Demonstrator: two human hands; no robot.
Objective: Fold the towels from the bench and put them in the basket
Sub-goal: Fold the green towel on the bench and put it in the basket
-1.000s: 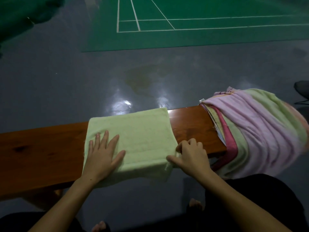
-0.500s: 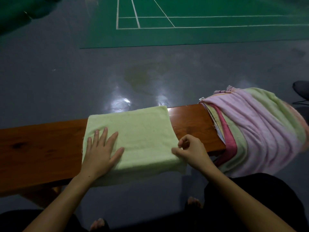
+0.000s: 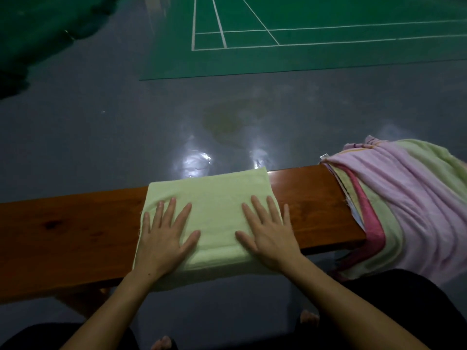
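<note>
Flat hands [image 3: 164, 238] hide towel [image 3: 212, 193] middle.

Both forearms are bare, with no sleeve, watch or ring showing on the left hand [image 3: 164, 238] or the right hand [image 3: 271, 236]. Dark, black-looking clothing covers the lap and knees. The feet are bare, toes visible at the bottom.

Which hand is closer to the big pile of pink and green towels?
Right. The right hand lies flat on the folded green towel, on the side nearest the pile of towels; the left hand lies farther away.
</note>
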